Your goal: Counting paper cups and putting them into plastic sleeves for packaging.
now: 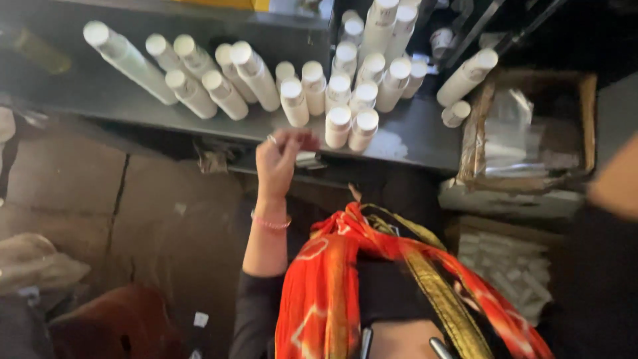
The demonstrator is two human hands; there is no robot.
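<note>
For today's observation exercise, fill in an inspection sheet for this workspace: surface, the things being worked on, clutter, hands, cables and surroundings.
Surface: dark grey shelf, worn pale patch near its front edge.
Job's things: many white capped bottles standing close together on the shelf; the nearest ones stand just beyond the raised hand.
Clutter: open cardboard box at the shelf's right end, holding clear plastic wrap.
Hands: left hand raised at the shelf's front edge, fingers curled, ring and pink bracelet on; whether it holds anything cannot be told. Right hand: only a blurred bare forearm at the picture's edge.
Cables: nothing seen.
Surroundings: red-orange patterned scarf below; cracked brown floor left.
</note>
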